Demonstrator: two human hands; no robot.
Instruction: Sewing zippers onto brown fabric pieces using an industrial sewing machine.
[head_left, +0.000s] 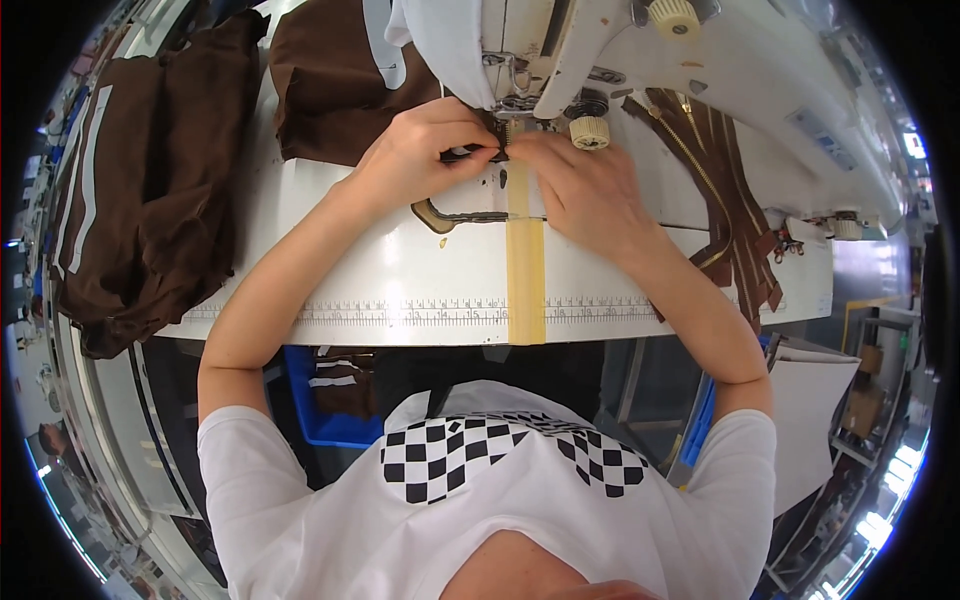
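Under the head of a white sewing machine (560, 60), both of my hands meet close to the needle area. My left hand (425, 150) is closed in a pinch, with thumb and fingertips at a small dark piece (503, 150) beneath the presser foot. Some dark object shows inside its curled fingers, too covered to name. My right hand (590, 185) lies on the machine bed from the other side, fingertips at the same spot; what they grip, if anything, is hidden. Brown fabric (330, 90) with a pale strip lies just beyond my left hand.
A heap of brown fabric (160, 170) with pale stripes hangs over the table's left edge. Brown zippers (725, 180) lie to the right. Yellow tape (525, 280) crosses a printed ruler (420, 312) along the front edge. A blue bin (335, 428) stands below.
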